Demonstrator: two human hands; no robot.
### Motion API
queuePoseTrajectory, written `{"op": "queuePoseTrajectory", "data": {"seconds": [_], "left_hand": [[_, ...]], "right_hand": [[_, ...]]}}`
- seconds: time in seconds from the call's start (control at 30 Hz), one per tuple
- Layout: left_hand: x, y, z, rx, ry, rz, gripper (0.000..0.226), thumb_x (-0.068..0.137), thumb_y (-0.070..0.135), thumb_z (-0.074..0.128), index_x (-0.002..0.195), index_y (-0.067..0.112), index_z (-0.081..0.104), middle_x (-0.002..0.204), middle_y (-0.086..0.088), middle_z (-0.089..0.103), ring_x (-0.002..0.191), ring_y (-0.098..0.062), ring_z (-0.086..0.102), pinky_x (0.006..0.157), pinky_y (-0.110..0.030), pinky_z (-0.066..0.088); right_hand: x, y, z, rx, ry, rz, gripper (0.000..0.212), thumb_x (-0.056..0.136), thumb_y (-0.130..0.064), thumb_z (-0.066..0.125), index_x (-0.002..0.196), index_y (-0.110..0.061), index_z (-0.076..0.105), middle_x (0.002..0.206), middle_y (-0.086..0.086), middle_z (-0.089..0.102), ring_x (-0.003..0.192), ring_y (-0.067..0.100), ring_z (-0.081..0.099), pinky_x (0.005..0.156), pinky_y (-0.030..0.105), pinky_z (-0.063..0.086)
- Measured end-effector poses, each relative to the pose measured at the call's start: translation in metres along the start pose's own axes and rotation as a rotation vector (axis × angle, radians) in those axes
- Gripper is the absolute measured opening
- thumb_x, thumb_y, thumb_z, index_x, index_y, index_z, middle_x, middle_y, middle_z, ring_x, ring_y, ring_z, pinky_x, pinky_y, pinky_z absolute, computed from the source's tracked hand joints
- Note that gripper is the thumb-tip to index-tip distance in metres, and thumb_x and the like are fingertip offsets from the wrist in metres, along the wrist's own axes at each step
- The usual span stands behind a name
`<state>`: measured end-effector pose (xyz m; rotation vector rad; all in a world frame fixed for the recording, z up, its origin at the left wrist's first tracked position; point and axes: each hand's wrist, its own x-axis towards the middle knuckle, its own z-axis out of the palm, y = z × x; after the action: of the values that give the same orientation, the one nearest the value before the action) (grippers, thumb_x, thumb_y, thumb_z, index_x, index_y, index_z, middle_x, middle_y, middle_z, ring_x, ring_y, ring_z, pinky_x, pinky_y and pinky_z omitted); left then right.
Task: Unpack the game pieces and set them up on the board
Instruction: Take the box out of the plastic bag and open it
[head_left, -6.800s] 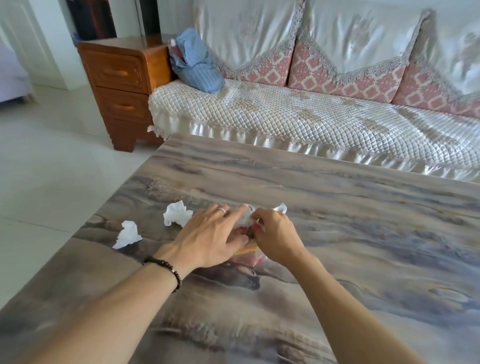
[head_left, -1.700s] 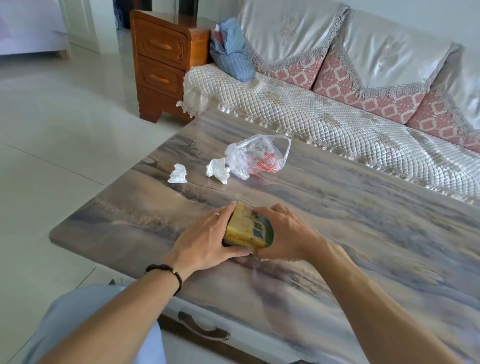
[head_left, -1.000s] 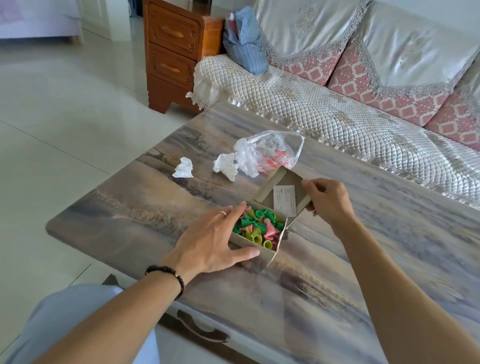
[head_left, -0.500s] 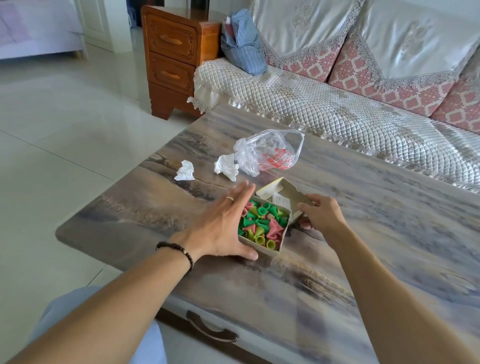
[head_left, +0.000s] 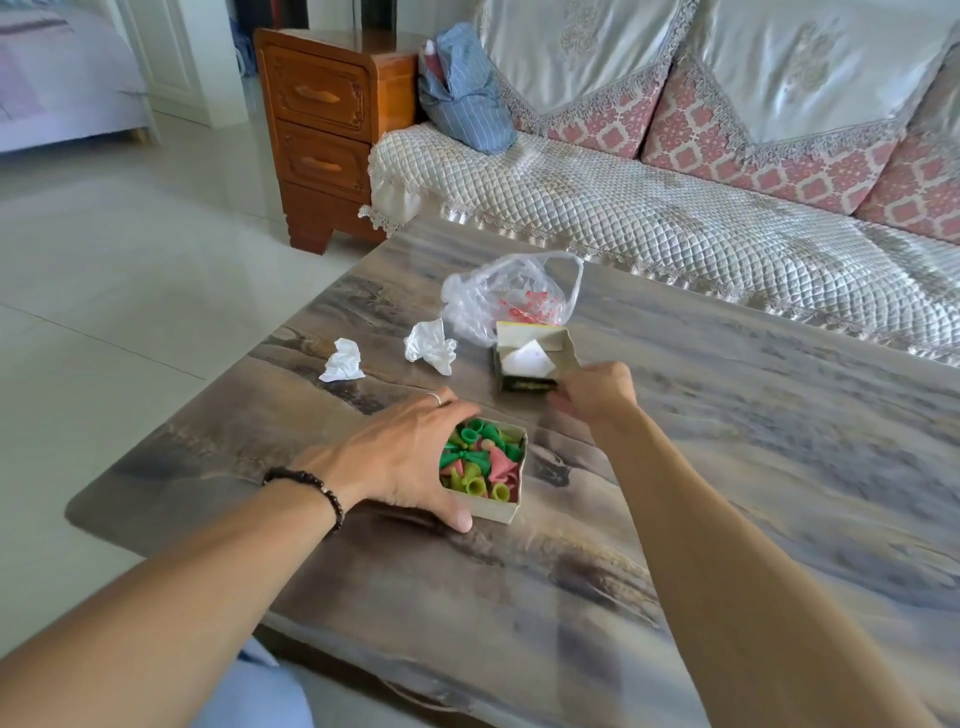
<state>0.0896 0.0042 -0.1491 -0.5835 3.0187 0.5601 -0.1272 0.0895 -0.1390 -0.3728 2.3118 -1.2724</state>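
Observation:
A small open cardboard box (head_left: 497, 509) sits on the marble-patterned table (head_left: 727, 467). It is full of green, lime and pink cone-shaped game pieces (head_left: 480, 462). My left hand (head_left: 400, 460) grips the box from its left side, thumb at the near wall and fingers curled over the far edge. The box lid (head_left: 530, 364) stands tilted on the table behind, with a folded white paper inside it. My right hand (head_left: 595, 395) pinches the lid's near right corner. No board is in view.
A clear plastic bag (head_left: 506, 301) with red print lies behind the lid. Two crumpled white tissues (head_left: 343, 361) (head_left: 430, 347) lie to its left. A quilted sofa (head_left: 675, 218) runs along the table's far side, a wooden nightstand (head_left: 327, 130) beside it.
I took the box out of the plastic bag and opened it. My right hand has lifted the lid off and carried it back towards the bag. My left hand stays on the box.

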Motion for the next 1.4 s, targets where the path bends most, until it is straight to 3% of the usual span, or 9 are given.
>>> {"op": "queuePoseTrajectory", "data": {"seconds": [0.17, 0.27, 0.43, 0.6, 0.77, 0.93, 1.07, 1.17, 1.4], "left_hand": [[-0.004, -0.008, 0.014, -0.183, 0.043, -0.06, 0.136, 0.043, 0.065, 0.085, 0.15, 0.03, 0.009, 0.156, 0.009, 0.016, 0.14, -0.012, 0.026, 0.111, -0.033, 0.03], [0.0, -0.006, 0.02, -0.281, 0.097, -0.107, 0.138, 0.043, 0.066, 0.085, 0.15, 0.035, 0.004, 0.156, 0.004, 0.023, 0.138, -0.012, 0.029, 0.111, -0.036, 0.032], [0.011, -0.004, 0.019, -0.293, 0.178, -0.113, 0.131, 0.046, 0.07, 0.08, 0.148, 0.039, 0.005, 0.147, 0.008, 0.039, 0.127, -0.009, 0.042, 0.102, -0.034, 0.039], [0.008, -0.003, 0.017, -0.187, 0.181, -0.053, 0.123, 0.055, 0.072, 0.075, 0.15, 0.035, 0.006, 0.15, 0.012, 0.032, 0.128, -0.005, 0.04, 0.1, -0.029, 0.036], [0.01, -0.005, 0.02, -0.146, 0.21, -0.032, 0.121, 0.055, 0.076, 0.072, 0.149, 0.034, 0.007, 0.15, 0.012, 0.033, 0.129, -0.009, 0.04, 0.104, -0.028, 0.033], [0.009, -0.003, 0.019, -0.152, 0.201, -0.031, 0.12, 0.057, 0.074, 0.073, 0.149, 0.033, 0.009, 0.147, 0.01, 0.037, 0.128, -0.01, 0.041, 0.104, -0.029, 0.033], [0.009, -0.002, 0.019, -0.167, 0.179, -0.042, 0.119, 0.058, 0.074, 0.072, 0.15, 0.032, 0.009, 0.148, 0.009, 0.037, 0.129, -0.01, 0.041, 0.104, -0.03, 0.034], [0.006, 0.001, 0.016, -0.152, 0.157, -0.043, 0.119, 0.058, 0.075, 0.071, 0.15, 0.031, 0.01, 0.148, 0.009, 0.036, 0.129, -0.011, 0.04, 0.105, -0.032, 0.033], [-0.003, 0.006, 0.014, -0.153, 0.091, -0.037, 0.118, 0.054, 0.073, 0.075, 0.148, 0.033, 0.016, 0.141, 0.006, 0.046, 0.129, -0.014, 0.039, 0.106, -0.033, 0.033]], "right_hand": [[0.005, -0.007, 0.006, -0.247, 0.098, -0.179, 0.014, 0.081, -0.02, 0.057, 0.075, -0.01, 0.065, 0.074, 0.008, 0.066, 0.075, 0.033, 0.063, 0.071, 0.032, 0.052], [0.008, -0.011, 0.006, -0.355, 0.191, -0.415, 0.015, 0.083, -0.021, 0.054, 0.083, -0.015, 0.068, 0.086, 0.007, 0.068, 0.082, 0.03, 0.059, 0.075, 0.033, 0.05], [0.038, -0.029, 0.026, -0.647, 0.075, -0.643, 0.024, 0.085, -0.017, 0.056, 0.104, -0.02, 0.07, 0.102, 0.005, 0.072, 0.101, 0.027, 0.062, 0.09, 0.041, 0.051], [0.064, -0.05, 0.037, -1.119, -0.237, -0.552, 0.052, 0.088, -0.024, 0.054, 0.138, -0.031, 0.044, 0.131, 0.0, 0.055, 0.127, 0.027, 0.038, 0.102, 0.046, 0.031], [0.075, -0.06, 0.041, -1.15, -0.294, -0.473, 0.057, 0.086, -0.021, 0.06, 0.14, -0.03, 0.043, 0.142, -0.002, 0.046, 0.136, 0.025, 0.032, 0.11, 0.057, 0.017], [0.068, -0.053, 0.045, -0.956, -0.086, -0.554, 0.035, 0.082, -0.018, 0.063, 0.116, -0.024, 0.059, 0.113, -0.003, 0.063, 0.111, 0.02, 0.052, 0.098, 0.042, 0.027], [0.051, -0.055, 0.026, -0.469, 0.041, -0.585, 0.016, 0.085, -0.015, 0.063, 0.099, -0.016, 0.068, 0.085, -0.006, 0.063, 0.087, 0.017, 0.06, 0.086, 0.034, 0.046], [0.027, -0.059, -0.003, -0.213, 0.117, -0.607, 0.007, 0.084, -0.013, 0.066, 0.089, -0.014, 0.069, 0.072, -0.007, 0.059, 0.07, 0.011, 0.054, 0.067, 0.025, 0.045], [-0.007, -0.008, -0.029, -0.406, -0.088, -0.233, 0.005, 0.085, -0.011, 0.068, 0.08, -0.013, 0.069, 0.063, 0.0, 0.057, 0.053, 0.012, 0.048, 0.046, 0.022, 0.038]]}}
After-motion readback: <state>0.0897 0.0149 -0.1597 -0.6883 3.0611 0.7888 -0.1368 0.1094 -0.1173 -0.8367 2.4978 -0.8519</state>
